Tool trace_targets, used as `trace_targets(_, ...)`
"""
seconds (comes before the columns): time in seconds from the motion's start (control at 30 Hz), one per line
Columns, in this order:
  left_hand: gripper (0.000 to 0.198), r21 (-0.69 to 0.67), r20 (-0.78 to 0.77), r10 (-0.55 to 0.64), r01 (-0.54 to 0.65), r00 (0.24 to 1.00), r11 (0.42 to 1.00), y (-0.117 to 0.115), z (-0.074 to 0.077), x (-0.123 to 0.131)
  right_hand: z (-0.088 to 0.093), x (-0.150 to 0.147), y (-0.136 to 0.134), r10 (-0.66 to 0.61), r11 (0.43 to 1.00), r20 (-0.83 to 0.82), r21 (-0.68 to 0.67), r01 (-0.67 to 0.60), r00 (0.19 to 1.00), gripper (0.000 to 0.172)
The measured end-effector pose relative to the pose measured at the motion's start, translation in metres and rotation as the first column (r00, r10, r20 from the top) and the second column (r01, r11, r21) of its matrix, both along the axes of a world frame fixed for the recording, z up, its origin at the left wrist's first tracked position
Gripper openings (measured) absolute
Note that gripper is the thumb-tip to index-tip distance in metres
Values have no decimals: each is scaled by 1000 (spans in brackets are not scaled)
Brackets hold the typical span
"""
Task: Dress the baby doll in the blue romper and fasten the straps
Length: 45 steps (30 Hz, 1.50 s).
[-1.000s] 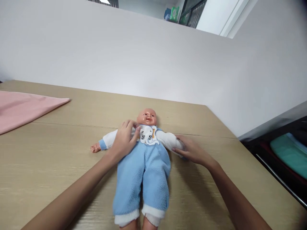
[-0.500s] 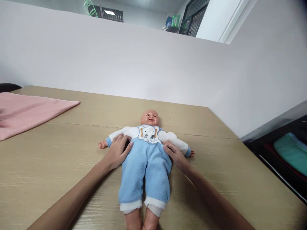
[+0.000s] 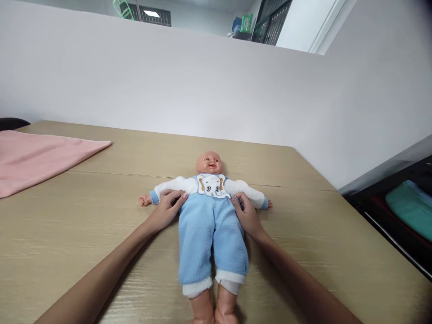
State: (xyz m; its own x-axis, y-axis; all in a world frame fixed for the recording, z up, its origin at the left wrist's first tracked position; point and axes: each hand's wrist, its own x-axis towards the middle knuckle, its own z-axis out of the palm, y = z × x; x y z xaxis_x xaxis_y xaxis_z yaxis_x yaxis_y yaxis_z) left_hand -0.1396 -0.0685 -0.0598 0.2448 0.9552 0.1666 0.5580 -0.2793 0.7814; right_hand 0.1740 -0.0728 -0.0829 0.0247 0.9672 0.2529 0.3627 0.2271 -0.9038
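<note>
A baby doll [image 3: 213,234] lies on its back on the table, head away from me, arms spread and legs toward me. It wears a light blue and white fleece outfit with an elephant face on the chest. At its left-hand side in the picture, my left hand [image 3: 168,208] grips the waist, thumb on the front and fingers by the sleeve. My right hand [image 3: 248,213] holds the opposite side of the waist, fingers curled at the blue fabric. Some fingertips are hidden against the outfit. The doll's feet are cut off by the lower edge.
A pink cloth [image 3: 43,157] lies flat on the wooden table [image 3: 101,234] at the left. A white partition [image 3: 175,85] rises behind the table. To the right, below the table edge, a green folded cloth [image 3: 411,209] rests on something black.
The doll's legs and hips have swung to the right, so its body lies straighter. My right hand's thumb and fingers have shifted on its side; my left hand stays at the waist.
</note>
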Motion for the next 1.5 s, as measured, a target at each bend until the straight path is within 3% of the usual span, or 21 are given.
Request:
trace_targets(0.2,45,134,-54,-5,12,999,991,0,-4,1,6,4,-12,-79,996,212,50,70,974,37)
trace_targets(0.37,33,340,-194,180,-106,964,934,1,-9,-3,12,15,-26,-174,985,327,74,158,929,35)
trace_targets(0.5,28,395,-189,238,-148,953,907,0,-10,-7,2,15,-26,-205,976,54,-58,208,977,43)
trace_targets(0.63,21,434,-33,207,-173,978,884,-9,-2,-1,-7,10,-16,-169,977,-182,-161,141,969,49)
trace_targets(0.7,17,470,-5,136,-118,991,875,-15,5,6,-7,8,-13,-144,979,-272,-181,96,951,49)
trace_targets(0.77,20,472,-19,-10,18,1000,881,-20,12,14,-3,6,-13,-108,977,-441,-212,14,891,46)
trace_targets(0.87,29,399,-82,-247,259,966,880,-23,18,22,4,3,-13,-106,961,-707,-253,-109,699,40)
trace_targets(0.93,29,352,-116,-318,339,941,873,-22,18,25,10,-1,-13,-123,958,-779,-254,-130,615,38)
trace_targets(1.0,28,340,-115,-332,351,936,872,-20,15,25,15,-6,-13,-101,966,-796,-221,-132,596,39)
trace_targets(1.17,24,354,-77,-330,335,941,873,-14,9,24,26,-14,-6,-16,970,-759,-169,-172,651,57)
trace_targets(1.27,25,328,20,-357,331,934,885,-9,14,23,35,-16,1,-88,980,-714,-187,-69,694,63)
trace_targets(1.4,34,329,67,-243,209,968,921,3,38,24,63,-26,8,-222,975,-476,-109,193,851,62)
trace_targets(1.5,54,465,-14,-193,177,981,868,17,64,39,96,-44,16,-208,958,-333,119,260,920,64)
